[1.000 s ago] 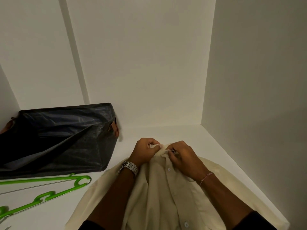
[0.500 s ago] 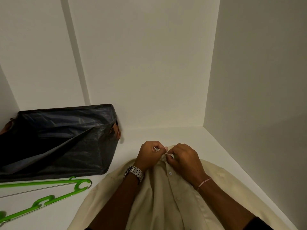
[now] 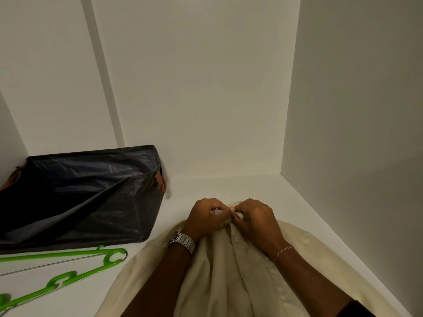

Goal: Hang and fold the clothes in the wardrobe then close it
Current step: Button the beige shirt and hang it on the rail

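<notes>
Cream button-front cotton shirt (image 3: 229, 277): lay flat on white wardrobe shelf (image 3: 194, 188), collar end under both hands. Left hand (image 3: 206, 217) and right hand (image 3: 256, 219) pinched the top placket, fingertips meeting. Risk: small button slipping the pinch, leaving the collar gaping. Green plastic hangers (image 3: 68, 266) lay left of the hands.

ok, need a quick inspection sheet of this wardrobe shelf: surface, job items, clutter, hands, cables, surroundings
Surface: white shelf, bare at the back.
Job's things: cream shirt lying flat, front up; green hangers lying at left, unused.
Clutter: dark bag at back left.
Hands: left hand and right hand both pinch the shirt at the collar; watch on the left wrist, bracelet on the right.
Cables: nothing seen.
Surroundings: white wardrobe walls.
</notes>
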